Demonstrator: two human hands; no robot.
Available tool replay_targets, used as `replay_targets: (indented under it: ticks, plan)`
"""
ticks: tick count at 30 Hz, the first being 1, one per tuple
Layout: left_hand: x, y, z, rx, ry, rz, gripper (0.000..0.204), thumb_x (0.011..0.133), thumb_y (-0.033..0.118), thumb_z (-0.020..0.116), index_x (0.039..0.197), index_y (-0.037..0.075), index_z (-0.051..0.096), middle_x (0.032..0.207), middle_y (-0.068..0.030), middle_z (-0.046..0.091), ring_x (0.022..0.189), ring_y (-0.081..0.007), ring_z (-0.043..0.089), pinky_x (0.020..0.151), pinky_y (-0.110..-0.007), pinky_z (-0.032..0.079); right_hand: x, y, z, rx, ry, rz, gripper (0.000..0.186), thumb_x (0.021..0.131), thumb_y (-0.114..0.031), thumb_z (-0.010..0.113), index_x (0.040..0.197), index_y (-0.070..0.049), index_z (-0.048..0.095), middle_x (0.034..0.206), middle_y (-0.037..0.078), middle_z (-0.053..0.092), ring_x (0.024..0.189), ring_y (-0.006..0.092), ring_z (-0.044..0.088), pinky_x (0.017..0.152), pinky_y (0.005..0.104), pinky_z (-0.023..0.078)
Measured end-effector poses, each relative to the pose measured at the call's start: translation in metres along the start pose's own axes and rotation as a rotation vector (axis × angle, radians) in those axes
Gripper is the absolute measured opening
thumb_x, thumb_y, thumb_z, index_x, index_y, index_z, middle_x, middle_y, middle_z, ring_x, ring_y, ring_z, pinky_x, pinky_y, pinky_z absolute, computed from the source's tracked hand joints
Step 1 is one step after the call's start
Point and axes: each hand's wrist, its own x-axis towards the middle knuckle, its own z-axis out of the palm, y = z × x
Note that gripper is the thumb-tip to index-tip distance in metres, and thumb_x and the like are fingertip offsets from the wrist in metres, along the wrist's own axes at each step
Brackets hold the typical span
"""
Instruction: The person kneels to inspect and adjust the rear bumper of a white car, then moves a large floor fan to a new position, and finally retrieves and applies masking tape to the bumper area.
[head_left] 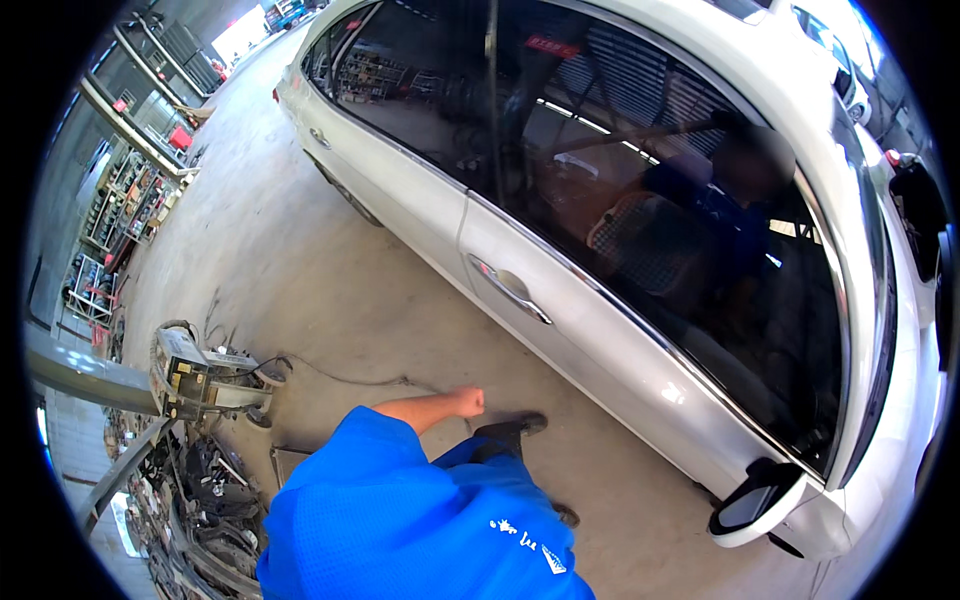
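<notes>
My left hand hangs beside my blue-sleeved body, its fingers curled closed. Whatever may be inside the fist is hidden. Just past it, a dark cable trails over the concrete floor; I cannot tell whether the hand touches it. My right hand is out of view. The closest large thing is a silver-white car, its side turned to me and apart from my hand. Its door handle lies flush, and the dark side windows are up. A wing mirror sticks out at lower right.
A wheeled machine stands at left beside a metal post, with the cable running from it. Dark scrap parts are heaped below. Loaded shelves line the far left. My dark shoe is on the concrete floor.
</notes>
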Motion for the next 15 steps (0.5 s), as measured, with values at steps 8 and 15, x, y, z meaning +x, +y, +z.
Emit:
replay_targets:
  ticks: [8, 15]
  plan:
    - [-0.002, 0.142, 0.106, 0.242, -0.219, 0.082, 0.017, 0.071, 0.024, 0.061, 0.078, 0.01, 0.066, 0.078, -0.014, 0.065, 0.076, -0.031, 0.062, 0.066, -0.044, 0.048, -0.08, 0.088, -0.051, 0.31, 0.056, 0.079, 0.026, 0.083, -0.032, 0.056, 0.093, -0.009, 0.064, 0.089, 0.005, 0.063, 0.077, 0.0199, 0.06, 0.065, 0.0383, 0.048]
    - [0.033, 0.255, 0.208, 0.214, -0.379, 0.34, 0.027, 0.079, 0.024, 0.062, 0.1, 0.008, 0.062, 0.096, -0.0116, 0.066, 0.088, -0.022, 0.062, 0.077, -0.035, 0.049, -0.115, 0.105, -0.175, 0.959, 0.109, 0.283, 0.032, 0.087, -0.032, 0.054, 0.111, -0.01, 0.056, 0.101, 0.005, 0.062, 0.083, 0.0159, 0.06, 0.066, 0.027, 0.045]
